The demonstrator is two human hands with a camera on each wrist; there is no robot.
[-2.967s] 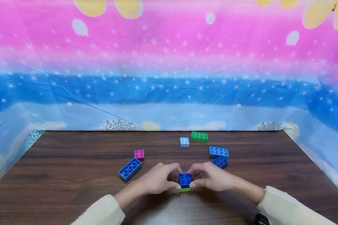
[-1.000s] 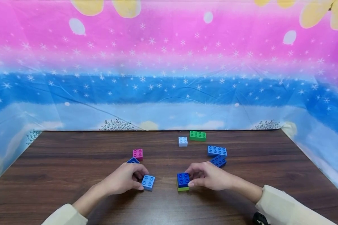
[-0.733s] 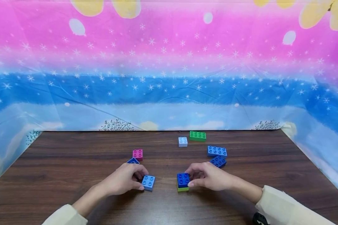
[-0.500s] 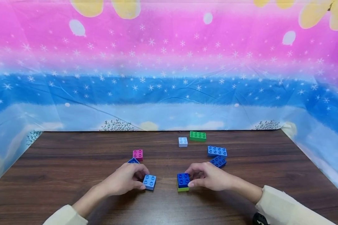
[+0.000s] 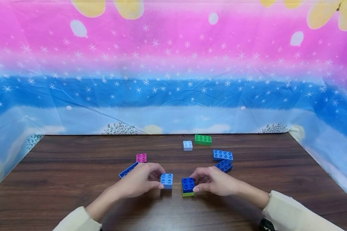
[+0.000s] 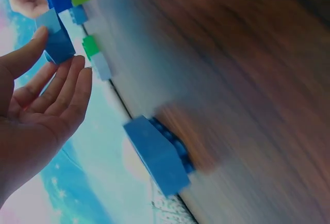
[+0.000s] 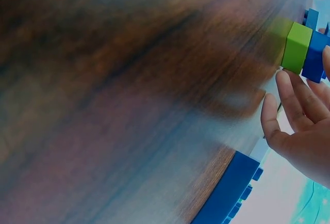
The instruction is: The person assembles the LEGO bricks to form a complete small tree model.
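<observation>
"Any room?"
"A gap: left hand (image 5: 140,180) pinches the light blue block (image 5: 166,181), right hand (image 5: 217,181) grips the blue-and-lime stack (image 5: 188,186); table's back edge (image 5: 162,136) well off."
"Pink block (image 5: 141,158)?"
"Head view only."

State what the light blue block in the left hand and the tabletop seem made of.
Held light blue block: probably hard plastic, smooth, given its crisp edges and round studs. Tabletop: wood or wood-look laminate, low sheen, given grain streaks and soft reflections.

No readable text, label, brand, number or sign anywhere in view
</observation>
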